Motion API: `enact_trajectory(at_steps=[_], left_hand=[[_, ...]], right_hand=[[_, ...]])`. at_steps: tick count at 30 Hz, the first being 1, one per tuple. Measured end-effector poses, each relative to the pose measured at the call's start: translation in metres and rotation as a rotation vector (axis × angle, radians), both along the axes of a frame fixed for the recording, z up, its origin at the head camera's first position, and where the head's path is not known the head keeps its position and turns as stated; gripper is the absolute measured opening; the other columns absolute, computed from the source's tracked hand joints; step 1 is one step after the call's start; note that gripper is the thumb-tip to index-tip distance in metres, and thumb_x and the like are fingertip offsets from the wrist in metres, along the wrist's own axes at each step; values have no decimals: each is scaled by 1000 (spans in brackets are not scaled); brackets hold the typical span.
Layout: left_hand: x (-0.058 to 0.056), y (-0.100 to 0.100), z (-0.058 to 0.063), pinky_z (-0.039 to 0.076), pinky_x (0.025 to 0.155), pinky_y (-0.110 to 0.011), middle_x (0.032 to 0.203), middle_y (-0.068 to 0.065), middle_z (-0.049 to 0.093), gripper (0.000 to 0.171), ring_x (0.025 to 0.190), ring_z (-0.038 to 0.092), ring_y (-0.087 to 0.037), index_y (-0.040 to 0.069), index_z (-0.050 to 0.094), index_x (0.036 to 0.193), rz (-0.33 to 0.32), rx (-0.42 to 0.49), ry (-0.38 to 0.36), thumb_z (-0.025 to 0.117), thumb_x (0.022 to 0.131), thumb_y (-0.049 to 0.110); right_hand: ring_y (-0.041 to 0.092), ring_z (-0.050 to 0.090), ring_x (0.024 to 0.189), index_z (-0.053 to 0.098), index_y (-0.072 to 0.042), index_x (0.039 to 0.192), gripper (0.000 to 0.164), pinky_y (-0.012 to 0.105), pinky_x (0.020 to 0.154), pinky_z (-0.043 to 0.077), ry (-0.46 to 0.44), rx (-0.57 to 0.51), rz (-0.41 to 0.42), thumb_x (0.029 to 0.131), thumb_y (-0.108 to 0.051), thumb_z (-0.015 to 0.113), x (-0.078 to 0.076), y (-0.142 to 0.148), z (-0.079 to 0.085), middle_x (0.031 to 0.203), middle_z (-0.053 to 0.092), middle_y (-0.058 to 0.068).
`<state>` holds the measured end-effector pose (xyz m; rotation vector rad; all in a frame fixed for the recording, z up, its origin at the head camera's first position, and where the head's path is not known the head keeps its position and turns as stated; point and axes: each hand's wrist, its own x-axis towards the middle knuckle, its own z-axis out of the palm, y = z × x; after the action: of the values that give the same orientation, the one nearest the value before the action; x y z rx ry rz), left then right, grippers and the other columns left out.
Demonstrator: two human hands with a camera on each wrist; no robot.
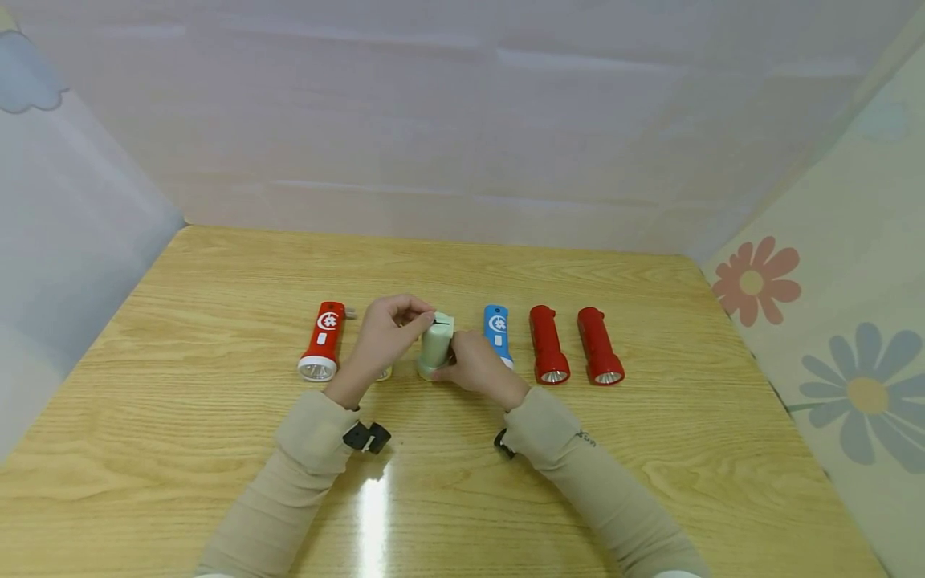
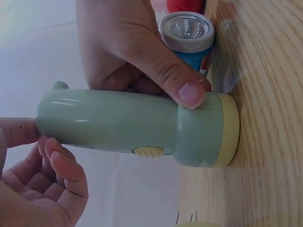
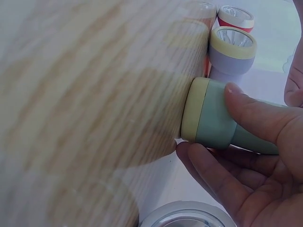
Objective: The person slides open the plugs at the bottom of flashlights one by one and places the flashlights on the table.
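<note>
A pale green flashlight (image 1: 435,347) with a cream rim (image 2: 229,130) stands lens-down on the wooden table. My right hand (image 1: 480,365) grips its wide head, thumb (image 3: 246,106) on one side and curled fingers on the other. At the raised tail end, my left hand (image 1: 390,325) pinches with the thumb and fingertips. A ribbed cream slide switch (image 2: 148,151) shows on the green body in the left wrist view. Behind my left hand, a lavender flashlight (image 3: 232,61) with a cream rim is mostly hidden in the head view.
A red flashlight (image 1: 328,331) with a white rim lies at the left, metal prongs (image 1: 350,313) sticking out beside its tail. Right of the hands lie a blue flashlight (image 1: 496,321) and two plain red flashlights, one nearer (image 1: 548,341) and one farther right (image 1: 598,341).
</note>
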<state>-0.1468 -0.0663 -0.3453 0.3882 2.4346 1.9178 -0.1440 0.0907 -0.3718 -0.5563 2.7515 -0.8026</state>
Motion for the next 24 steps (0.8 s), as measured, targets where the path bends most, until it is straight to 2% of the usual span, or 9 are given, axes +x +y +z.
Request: enact_trajectory(at_steps=[11,24], left_hand=[[0,1,0,41,55,-22,75,-8,62,11,63,50,-15,-3,67,87,21,-3,-6,62,86,7],[0,1,2,42,56,-22,76,-9,62,13,63,50,-14,-3,67,89,9,-13,-17,61,86,8]], right_hand=[[17,60,72,61,4,96,37,26,62,48,-8,14,-10,71,-19,79,0,-2,1,82,65,10],[16,57,68,61,4,95,37,25,59,45,-14,20,-16,72,-18,78,0,-2,1,80,63,10]])
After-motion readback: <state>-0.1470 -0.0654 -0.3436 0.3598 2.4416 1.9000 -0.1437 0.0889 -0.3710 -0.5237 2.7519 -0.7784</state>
